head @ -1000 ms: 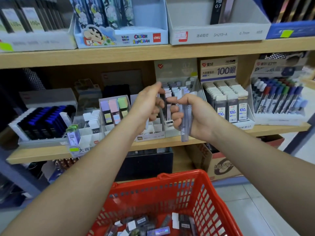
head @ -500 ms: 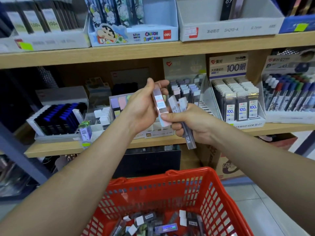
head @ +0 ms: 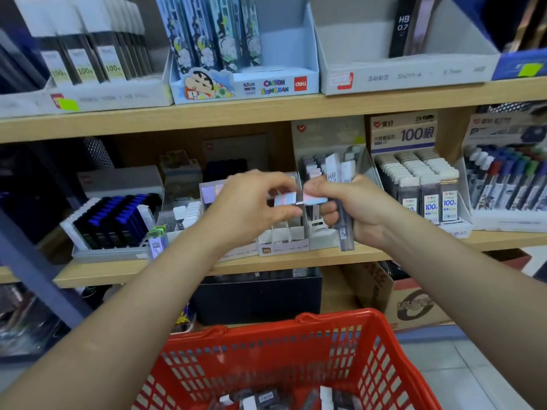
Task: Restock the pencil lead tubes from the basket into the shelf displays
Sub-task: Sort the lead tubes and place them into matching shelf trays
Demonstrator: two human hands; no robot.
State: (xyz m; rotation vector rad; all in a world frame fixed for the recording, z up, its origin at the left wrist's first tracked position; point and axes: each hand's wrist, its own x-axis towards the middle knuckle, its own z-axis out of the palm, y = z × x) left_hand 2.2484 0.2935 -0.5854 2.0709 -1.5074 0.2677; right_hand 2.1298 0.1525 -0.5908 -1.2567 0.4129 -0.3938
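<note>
My left hand (head: 251,202) pinches one pastel-labelled lead tube (head: 291,199), lying sideways between both hands. The fingertips of my right hand (head: 361,208) touch that tube's other end. The right hand also grips a bundle of lead tubes (head: 343,202), upright, with white caps sticking out above the fist and one marked HB. Both hands hover in front of the middle shelf display (head: 284,244) of white slots. Below, the red basket (head: 381,344) holds several loose lead tubes (head: 266,399).
A full "100" lead display (head: 420,184) stands right of my hands, a marker display (head: 509,184) further right. A blue-capped tray (head: 112,220) sits left. The upper shelf carries a cartoon box (head: 245,84) and a white HB 0.7 box (head: 408,75). A cardboard box (head: 411,303) rests under the shelf.
The pastel tube, upright in my left hand before, now lies sideways between both hands. The right hand has lifted its bundle more upright, close to the display.
</note>
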